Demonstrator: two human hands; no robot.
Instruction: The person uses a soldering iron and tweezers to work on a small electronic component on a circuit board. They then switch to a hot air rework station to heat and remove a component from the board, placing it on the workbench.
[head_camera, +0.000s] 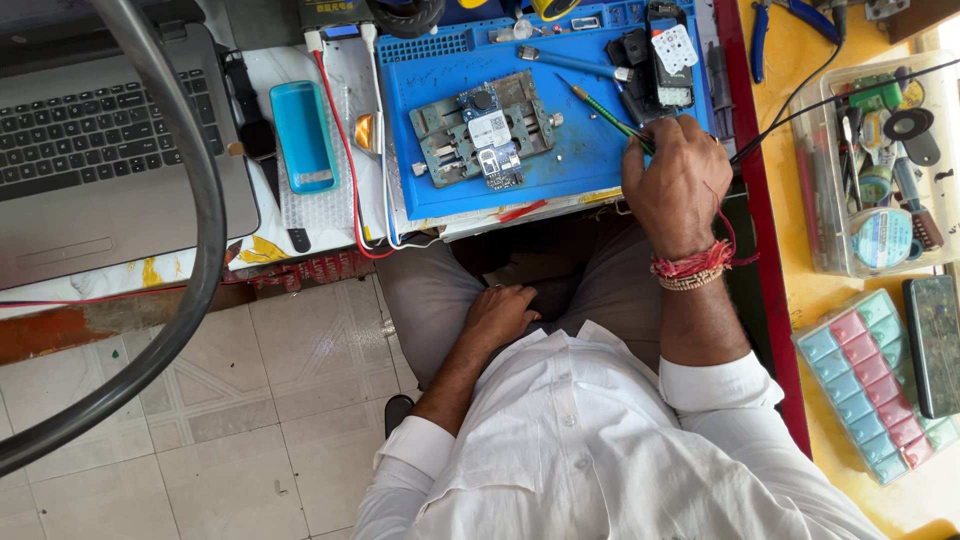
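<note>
Two hands show, well apart: the right hand (672, 185) is closed in a pinch on a thin green tool (606, 115), whose metal tip points far-left over the blue work mat (560, 170); the left hand (498, 315) rests on the person's lap, fingers curled loosely, holding nothing. The green tool lies slanted just right of a grey metal fixture (485, 130) in the middle of the mat, which clamps a small circuit board (497, 165) bearing a square white label. At the mat's far right edge lies a black phone body (665, 65) with a white dotted keypad sheet on it. Left of the mat a turquoise phone case (302, 135) sits on the desk (850, 300), and farther left a grey laptop (100, 150). On the right side stands a clear tub (880, 165) of round tapes and tools, and nearer, a parts box (865, 385) with pink and pale-blue compartments.
</note>
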